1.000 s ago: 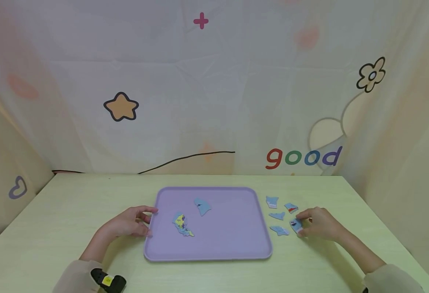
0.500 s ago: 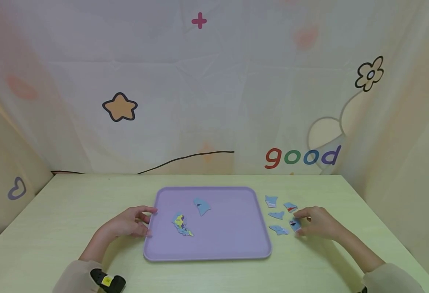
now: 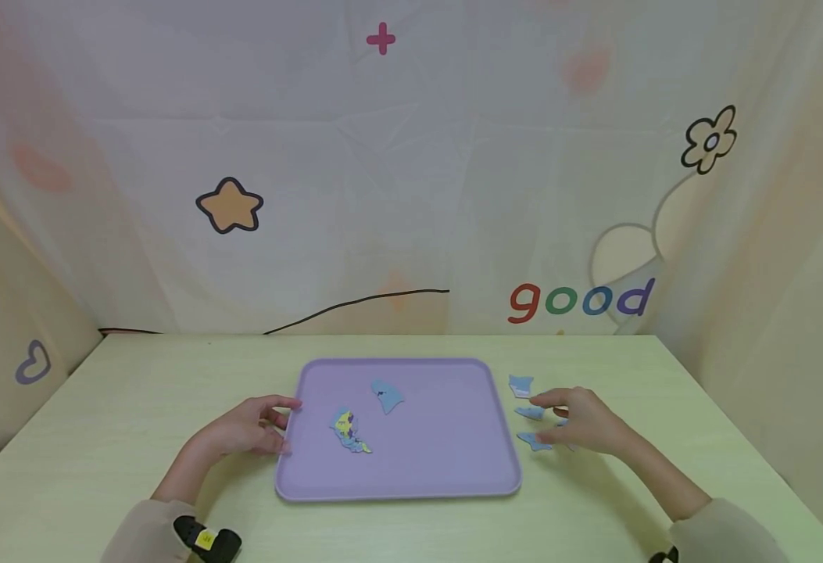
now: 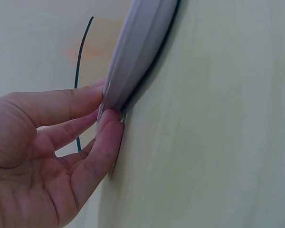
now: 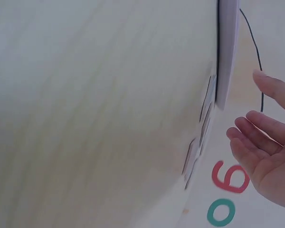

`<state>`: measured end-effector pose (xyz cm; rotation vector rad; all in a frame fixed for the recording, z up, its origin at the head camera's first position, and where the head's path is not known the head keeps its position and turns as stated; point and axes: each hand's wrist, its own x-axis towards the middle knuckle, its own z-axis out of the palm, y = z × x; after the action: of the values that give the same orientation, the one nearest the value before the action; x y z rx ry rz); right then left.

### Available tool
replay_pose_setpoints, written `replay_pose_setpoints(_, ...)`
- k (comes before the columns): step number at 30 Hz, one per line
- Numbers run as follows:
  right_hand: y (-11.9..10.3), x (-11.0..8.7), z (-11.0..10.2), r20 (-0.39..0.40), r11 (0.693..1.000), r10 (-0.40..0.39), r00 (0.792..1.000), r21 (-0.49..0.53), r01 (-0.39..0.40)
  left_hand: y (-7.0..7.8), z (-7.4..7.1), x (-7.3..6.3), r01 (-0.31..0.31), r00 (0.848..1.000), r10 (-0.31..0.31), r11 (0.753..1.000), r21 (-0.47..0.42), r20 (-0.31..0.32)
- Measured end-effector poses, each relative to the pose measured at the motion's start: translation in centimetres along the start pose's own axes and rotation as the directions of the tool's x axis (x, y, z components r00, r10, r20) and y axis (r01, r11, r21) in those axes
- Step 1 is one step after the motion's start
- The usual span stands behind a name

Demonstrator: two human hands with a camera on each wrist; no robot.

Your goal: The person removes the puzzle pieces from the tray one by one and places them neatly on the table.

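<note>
Pale wood-grained table (image 3: 172, 375) with a purple tray (image 3: 439, 461) and, just beside it, several small blue pieces (image 3: 521, 385).

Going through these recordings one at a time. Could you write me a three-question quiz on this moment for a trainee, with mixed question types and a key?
1. True or false: the right hand has its thumb and fingers apart.
2. Multiple choice: in the head view, which edge of the purple tray does the left hand hold?
A. far edge
B. left edge
C. right edge
3. Fill in: in the head view, the blue pieces on the table lie to the ____ of the purple tray.

Key: 1. True; 2. B; 3. right
</note>
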<state>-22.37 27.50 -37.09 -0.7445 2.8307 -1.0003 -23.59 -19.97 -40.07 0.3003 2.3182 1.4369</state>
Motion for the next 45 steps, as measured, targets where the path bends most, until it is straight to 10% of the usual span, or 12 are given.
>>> replay_pose_setpoints(45, -11.8, 8.6, 10.1, 0.044, 0.970, -0.228, 0.973, 0.091, 0.224, 0.1, 0.1, 0.0, 0.019, 1.000, -0.019, 1.000, 0.004, -0.004)
